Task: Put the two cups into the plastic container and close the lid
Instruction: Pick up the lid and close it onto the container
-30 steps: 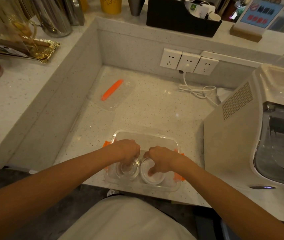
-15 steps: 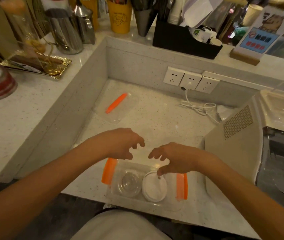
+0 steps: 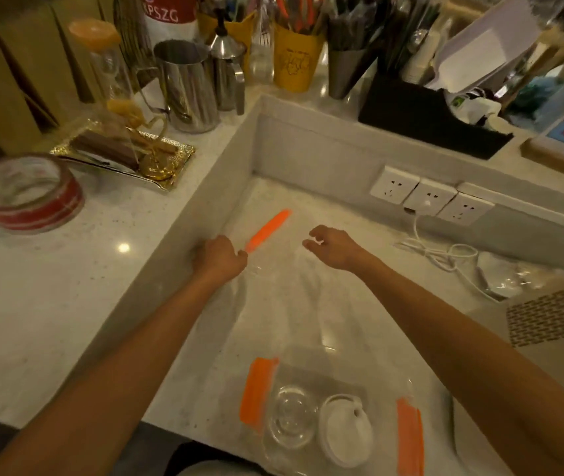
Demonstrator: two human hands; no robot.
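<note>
Clear plastic container [image 3: 380, 431] sits at near edge of the surface [image 3: 308, 324], lid off, orange clips on both sides. 2 cups inside, side by side: glass cup [image 3: 292, 419] left, white cup [image 3: 345, 431] right. Clear lid [image 3: 273, 266] with orange clip lies farther back. Left hand [image 3: 220, 257] at lid's near-left edge, curled; grip unclear. Right hand [image 3: 333, 247] above lid, fingers loosely spread, holding nothing.
</note>
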